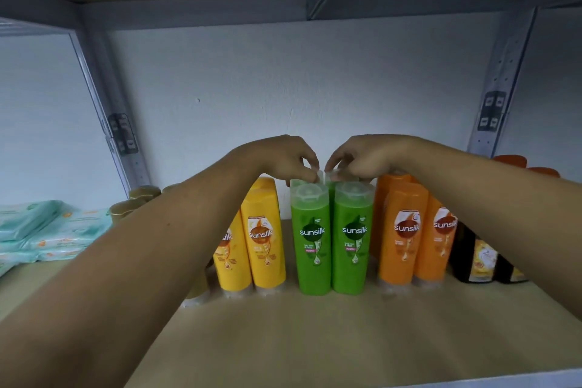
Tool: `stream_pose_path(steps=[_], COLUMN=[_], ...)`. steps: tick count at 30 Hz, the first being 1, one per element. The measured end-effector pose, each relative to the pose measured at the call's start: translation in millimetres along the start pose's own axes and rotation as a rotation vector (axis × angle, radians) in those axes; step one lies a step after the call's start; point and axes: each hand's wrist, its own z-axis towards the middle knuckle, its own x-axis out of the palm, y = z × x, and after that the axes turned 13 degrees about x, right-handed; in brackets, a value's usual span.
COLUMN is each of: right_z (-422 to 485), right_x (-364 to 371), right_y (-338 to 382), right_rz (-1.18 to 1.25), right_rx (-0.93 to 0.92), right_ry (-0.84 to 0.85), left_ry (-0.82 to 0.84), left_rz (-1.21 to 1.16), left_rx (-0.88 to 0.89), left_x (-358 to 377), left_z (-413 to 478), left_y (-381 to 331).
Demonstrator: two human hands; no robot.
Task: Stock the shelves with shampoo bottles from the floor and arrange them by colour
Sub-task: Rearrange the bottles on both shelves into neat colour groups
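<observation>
- The shelf [346,340] was a pale wooden board in a grey metal frame, set against a white wall.
- At far left, wipe packs [53,230] lay flat in stacks.
- Beside them stood gold-capped bottles [143,194], largely hidden.
- The yellow bottles [264,233] stood upright, clear caps down.
- The green bottles [311,239] stood at centre, the front pair touching, clear caps up, with more behind.
- The orange bottles [400,236] stood just right of them, caps down.
- The dark bottles [472,258] stood at far right, partly hidden.

Both arms reach forward, forearms converging from near left and near right. Left hand [283,157] and right hand [370,155] nearly meet far centre, knuckles up, fingers curled: left pinches left rear cap [319,174], right pinches right rear cap [336,174].
</observation>
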Motion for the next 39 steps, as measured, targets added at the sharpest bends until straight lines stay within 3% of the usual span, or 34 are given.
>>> stream_pose_path(steps=[5, 8, 11, 14, 20, 39], right_z=[-6, -17, -36, -54, -61, -57], right_x=[-1, -1, -2, -1, 20, 29], right_y=[2, 1, -2, -6, -6, 3], right_rz=[0.010, -0.138, -0.255, -0.260, -0.361, -0.270], right_rx=[0.025, -0.020, -0.089, -0.104, -0.020, -0.040], right_ry=[0.004, -0.115, -0.247, -0.257, -0.155, -0.203], left_ry=[-0.005, -0.009, -0.122, -0.233, 0.002, -0.089], left_rz=[0.033, 0.114, 0.127, 0.092, 0.209, 0.176], left_rx=[-0.036, -0.028, 0.028, 0.115, 0.119, 0.146], left_x=[-1, -1, -3, -4, 13, 23], left_z=[0, -6, -20, -35, -42, -44], left_y=[-3, -5, -16, -30, -42, -31])
